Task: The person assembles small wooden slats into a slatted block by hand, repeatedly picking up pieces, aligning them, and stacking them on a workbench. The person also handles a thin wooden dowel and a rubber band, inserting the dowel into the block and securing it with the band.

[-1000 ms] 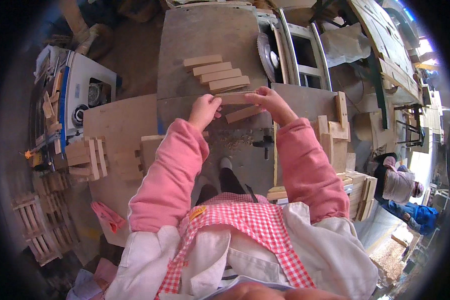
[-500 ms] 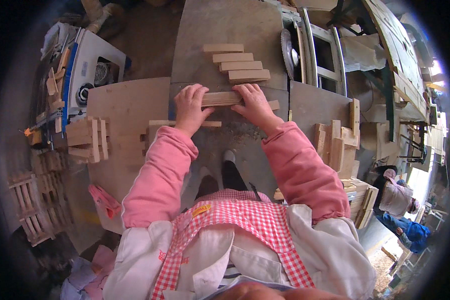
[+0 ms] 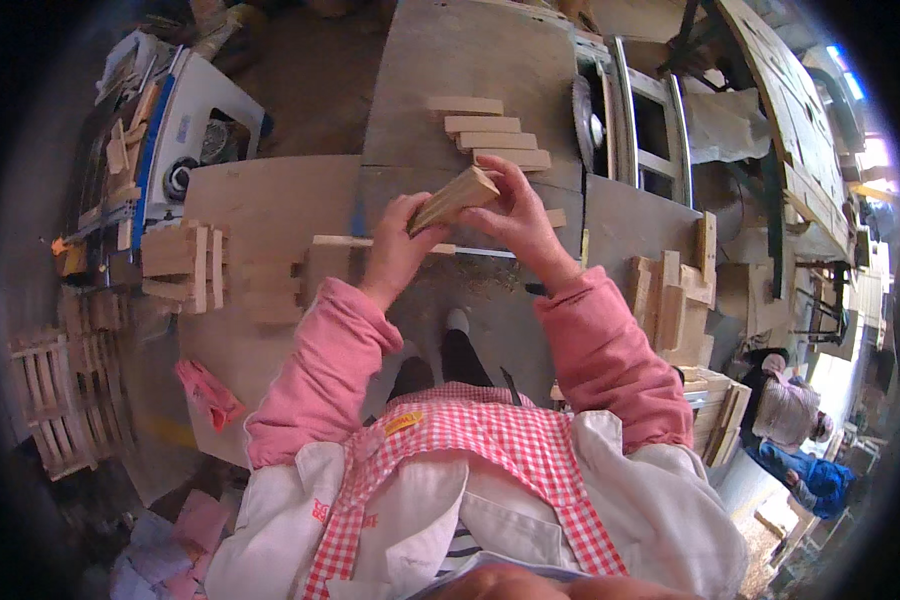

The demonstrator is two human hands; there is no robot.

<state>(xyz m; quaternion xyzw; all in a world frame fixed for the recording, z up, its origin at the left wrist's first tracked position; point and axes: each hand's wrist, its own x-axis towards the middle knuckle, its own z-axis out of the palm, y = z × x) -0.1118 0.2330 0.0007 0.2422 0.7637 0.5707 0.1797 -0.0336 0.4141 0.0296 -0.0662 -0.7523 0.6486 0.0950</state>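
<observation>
Between my hands is a short wooden block point(image 3: 452, 200), raised off the table and tilted with its right end up. My left hand point(image 3: 400, 245) grips its lower left end, fingers closed round it. The thumb and fingers of my right hand point(image 3: 518, 212) clasp the upper right end. Just beyond, several similar wooden pieces point(image 3: 483, 125) lie in a stepped row on the worktable point(image 3: 410, 130). A thin wooden strip point(image 3: 340, 241) lies along the table's near edge, partly behind my left hand. A small wood piece point(image 3: 556, 217) is behind my right wrist.
A round saw blade point(image 3: 584, 125) stands beside a metal rail frame point(image 3: 653, 115) at the right. Stacked wood pieces lie on the left board point(image 3: 270, 190) and at right point(image 3: 670, 300). A pink cloth point(image 3: 210, 393) hangs at left. People point(image 3: 790, 420) are at far right.
The block, level before, is now tilted up at its right end and turned. My left hand has come lower and nearer to me. The view has shifted slightly.
</observation>
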